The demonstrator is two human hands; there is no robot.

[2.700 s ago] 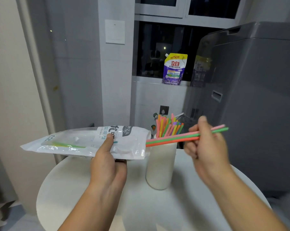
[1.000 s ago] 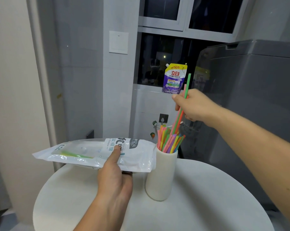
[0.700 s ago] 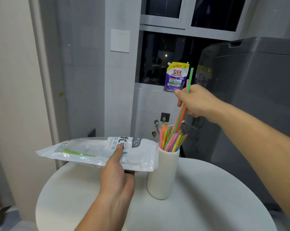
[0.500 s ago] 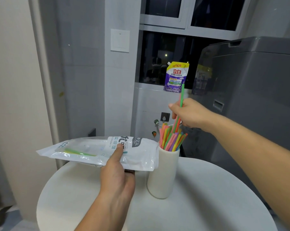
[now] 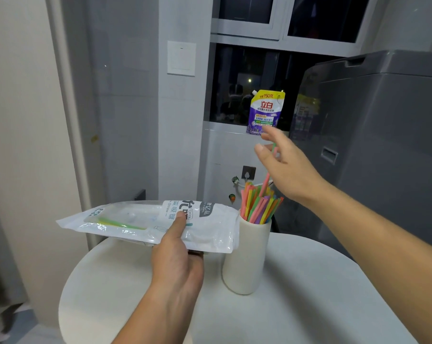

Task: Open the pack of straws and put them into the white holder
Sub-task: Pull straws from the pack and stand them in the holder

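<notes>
My left hand (image 5: 176,259) holds the clear straw pack (image 5: 135,223) level over the table, its open end beside the holder. One green straw (image 5: 121,224) shows inside the pack. The white holder (image 5: 247,256) stands on the round white table (image 5: 309,306), full of several coloured straws (image 5: 258,204). My right hand (image 5: 288,167) hovers above the holder with fingers spread. A few straws (image 5: 267,178) slide down past its fingers into the holder; a green and pink tip shows between the fingers.
A grey washing machine (image 5: 383,145) stands right behind the table. A purple detergent pouch (image 5: 265,111) sits on the window ledge. A wall with a white switch plate (image 5: 181,58) is at the back left. The table's left edge drops to the floor.
My right hand lowered the few straws upright into the holder and has spread its fingers, letting them go. The pack in my left hand stayed where it was.
</notes>
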